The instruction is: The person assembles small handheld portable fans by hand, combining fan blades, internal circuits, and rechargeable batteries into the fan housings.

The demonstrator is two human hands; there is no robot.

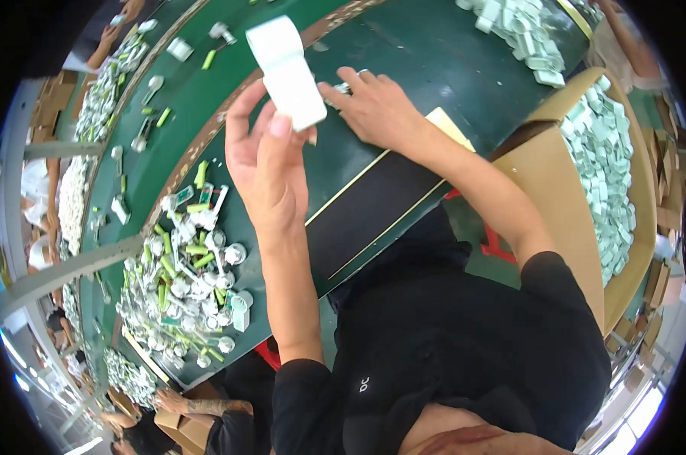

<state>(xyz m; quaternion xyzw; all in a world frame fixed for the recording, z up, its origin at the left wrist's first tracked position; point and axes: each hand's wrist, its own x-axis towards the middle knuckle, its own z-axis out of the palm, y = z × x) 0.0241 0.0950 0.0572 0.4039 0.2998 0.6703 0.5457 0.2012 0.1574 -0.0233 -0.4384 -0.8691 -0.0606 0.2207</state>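
My left hand (271, 163) is raised over the green table (373, 45), thumb and fingers closed around a white plastic casing (296, 95). The casing has a rectangular lower block and a curved, hollow-looking upper part. To its right, low over the table, my right hand (377, 106) has its fingers bent around a small pale part (343, 88), mostly covered by them. Left of my left forearm lies a heap of electronic assemblies (180, 284) with green cylindrical cells, circuit boards and round white pieces.
A black mat (381, 212) with yellow edges lies in front of me. At far right stands a cardboard box (559, 220) of pale casings (601, 167); more casings (517, 38) are piled behind. A green conveyor (168, 91) carries scattered parts. Other people work along the left.
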